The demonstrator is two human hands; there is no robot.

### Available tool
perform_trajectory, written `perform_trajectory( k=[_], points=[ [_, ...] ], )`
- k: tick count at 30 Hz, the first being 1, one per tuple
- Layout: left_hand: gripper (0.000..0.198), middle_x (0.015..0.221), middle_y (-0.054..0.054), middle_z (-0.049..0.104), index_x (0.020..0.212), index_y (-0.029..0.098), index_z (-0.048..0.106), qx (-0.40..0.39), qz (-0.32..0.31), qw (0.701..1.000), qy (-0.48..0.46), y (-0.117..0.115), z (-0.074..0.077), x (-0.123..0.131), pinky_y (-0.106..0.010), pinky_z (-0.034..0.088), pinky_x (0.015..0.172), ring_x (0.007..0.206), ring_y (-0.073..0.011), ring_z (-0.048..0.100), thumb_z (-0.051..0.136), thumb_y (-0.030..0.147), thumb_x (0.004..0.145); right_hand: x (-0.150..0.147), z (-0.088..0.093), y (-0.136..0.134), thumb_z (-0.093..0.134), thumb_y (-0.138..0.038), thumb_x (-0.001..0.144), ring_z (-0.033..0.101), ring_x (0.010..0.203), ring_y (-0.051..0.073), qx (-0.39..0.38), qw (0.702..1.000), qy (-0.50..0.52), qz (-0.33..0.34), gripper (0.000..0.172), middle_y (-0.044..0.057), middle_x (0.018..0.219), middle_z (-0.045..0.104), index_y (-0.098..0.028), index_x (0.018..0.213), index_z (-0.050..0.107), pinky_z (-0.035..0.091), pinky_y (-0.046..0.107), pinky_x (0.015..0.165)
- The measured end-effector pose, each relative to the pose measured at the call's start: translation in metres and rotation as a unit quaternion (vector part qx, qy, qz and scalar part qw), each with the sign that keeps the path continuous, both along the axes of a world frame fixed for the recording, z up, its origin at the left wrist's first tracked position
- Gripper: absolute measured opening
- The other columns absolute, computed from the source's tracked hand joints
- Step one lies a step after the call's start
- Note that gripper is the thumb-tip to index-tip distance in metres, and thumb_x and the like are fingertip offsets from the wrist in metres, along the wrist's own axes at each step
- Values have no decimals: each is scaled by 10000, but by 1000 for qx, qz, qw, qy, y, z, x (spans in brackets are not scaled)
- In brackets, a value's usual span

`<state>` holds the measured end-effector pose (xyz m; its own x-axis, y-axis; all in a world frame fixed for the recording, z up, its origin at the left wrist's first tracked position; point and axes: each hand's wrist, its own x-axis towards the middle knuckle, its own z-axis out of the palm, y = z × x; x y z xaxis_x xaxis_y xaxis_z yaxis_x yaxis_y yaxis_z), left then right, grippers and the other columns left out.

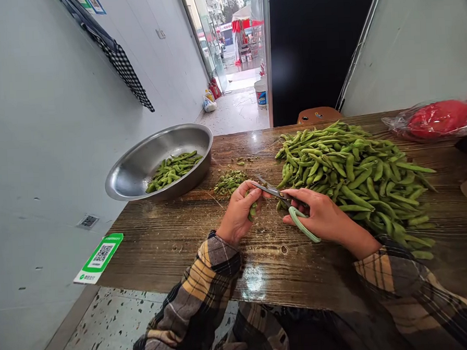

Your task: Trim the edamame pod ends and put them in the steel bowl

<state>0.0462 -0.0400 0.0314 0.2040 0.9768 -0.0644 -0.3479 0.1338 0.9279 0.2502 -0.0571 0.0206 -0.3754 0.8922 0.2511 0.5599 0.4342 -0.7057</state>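
Note:
My left hand (pixel 241 211) is closed around a green edamame pod (pixel 253 211), partly hidden by the fingers. In my right hand (pixel 317 212) are scissors (pixel 304 226) with pale green handles. Their blades are parted and reach left to the fingertips of my left hand. A large heap of edamame pods (pixel 358 173) lies beside and beyond my right hand. Just past my left hand is a small pile of cut pod tips (pixel 231 182). More pods (pixel 174 169) rest inside a steel basin (pixel 119 173) at the left.
Everything rests on a dark wooden table (pixel 159 252). A green QR-code card (pixel 100 257) sits at its left edge by the wall. A red bundle in clear plastic (pixel 440 118) lies at the back right. Beyond the table are an orange stool (pixel 318 114) and a doorway.

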Motion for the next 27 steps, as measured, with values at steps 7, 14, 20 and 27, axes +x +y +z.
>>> perform_trajectory(
  k=[7, 14, 20, 27],
  points=[
    [250, 709, -12, 660, 835, 156, 510, 28, -20, 999, 17, -2, -2, 2, -168, 280, 432, 454, -32, 401, 694, 312, 768, 0, 0, 0, 709, -374, 753, 565, 708, 166, 8, 1000, 4, 3, 528, 44, 901, 620, -201, 1237, 586, 498, 307, 673],
    [271, 705, -10, 666, 845, 165, 507, 29, -18, 999, 21, -3, -2, 3, -176, 285, 437, 447, -37, 405, 707, 324, 755, 0, -1, 0, 710, -388, 750, 578, 721, 174, 18, 1000, -13, 8, 543, 39, 894, 622, -228, 1252, 578, 495, 313, 674],
    [272, 706, -11, 661, 829, 167, 499, 39, -15, 999, 34, -4, -1, 3, -185, 289, 441, 463, -47, 411, 698, 338, 760, 2, -4, 1, 679, -411, 782, 629, 766, 203, 19, 1000, -6, 2, 496, 79, 943, 685, -178, 1216, 621, 522, 332, 717],
    [280, 653, 27, 597, 862, 183, 529, 21, 16, 999, 40, -2, 3, 0, -172, 285, 434, 470, -47, 424, 722, 330, 724, 4, -4, 3, 666, -405, 791, 686, 929, 265, 0, 999, 42, -21, 425, 82, 1062, 733, -199, 1163, 676, 537, 371, 810]
  ],
)
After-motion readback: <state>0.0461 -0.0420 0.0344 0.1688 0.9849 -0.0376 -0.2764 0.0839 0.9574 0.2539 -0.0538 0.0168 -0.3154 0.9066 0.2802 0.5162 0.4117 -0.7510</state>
